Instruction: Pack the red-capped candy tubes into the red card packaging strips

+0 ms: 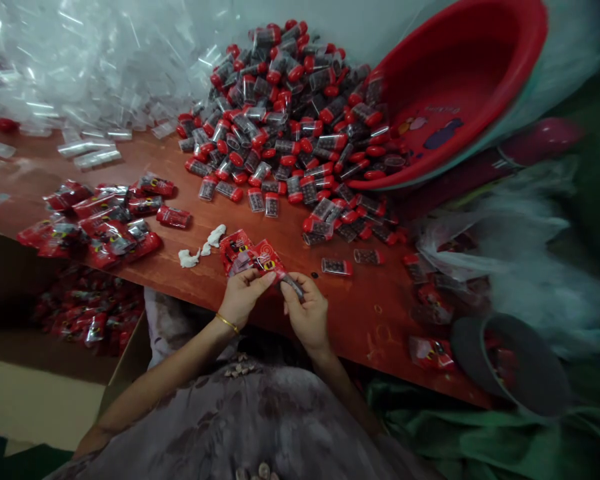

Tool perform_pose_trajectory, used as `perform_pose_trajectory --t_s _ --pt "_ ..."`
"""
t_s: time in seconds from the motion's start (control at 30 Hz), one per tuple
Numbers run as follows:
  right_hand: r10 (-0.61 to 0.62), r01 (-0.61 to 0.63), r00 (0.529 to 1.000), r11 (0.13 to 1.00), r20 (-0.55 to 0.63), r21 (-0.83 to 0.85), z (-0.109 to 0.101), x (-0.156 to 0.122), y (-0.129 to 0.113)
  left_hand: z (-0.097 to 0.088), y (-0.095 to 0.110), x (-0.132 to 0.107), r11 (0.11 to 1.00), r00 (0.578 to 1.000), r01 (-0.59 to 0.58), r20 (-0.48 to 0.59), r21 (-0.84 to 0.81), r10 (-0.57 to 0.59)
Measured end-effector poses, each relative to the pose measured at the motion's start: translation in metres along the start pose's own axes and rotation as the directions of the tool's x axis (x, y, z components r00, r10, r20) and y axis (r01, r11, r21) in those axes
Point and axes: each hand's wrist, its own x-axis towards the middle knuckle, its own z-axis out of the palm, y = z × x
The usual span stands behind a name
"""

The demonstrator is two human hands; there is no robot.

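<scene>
My left hand (244,293) pinches a red printed plastic packet (267,257) above the front edge of the table. In my right hand (306,310) is a small clear tube (293,288) with dark contents, its end at the packet's right side; whether it is inside the packet I cannot tell. Another red packet (236,247) lies just beyond my left fingers. White crumpled scraps (214,239) are to the left of it. Two filled tubes with red caps, one of them a nearer tube (337,267), lie to the right of my hands.
A big heap of red-capped tubes (280,133) covers the table's back, beside a tilted red basin (460,73). Filled red packets (107,223) are piled at left, above a cardboard box (125,360) of more packets. Clear empty tubes (97,159) lie behind. A grey ring-shaped object (510,360) is at right.
</scene>
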Motion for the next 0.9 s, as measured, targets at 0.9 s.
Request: perform_pose_trajectory --t_s 0.9 --pt "0.03 -0.032 0.999 0.99 0.015 0.137 0.02 0.009 -0.005 -0.007 0.014 0.01 0.997 0.998 -0.063 0.0 -0.04 0.063"
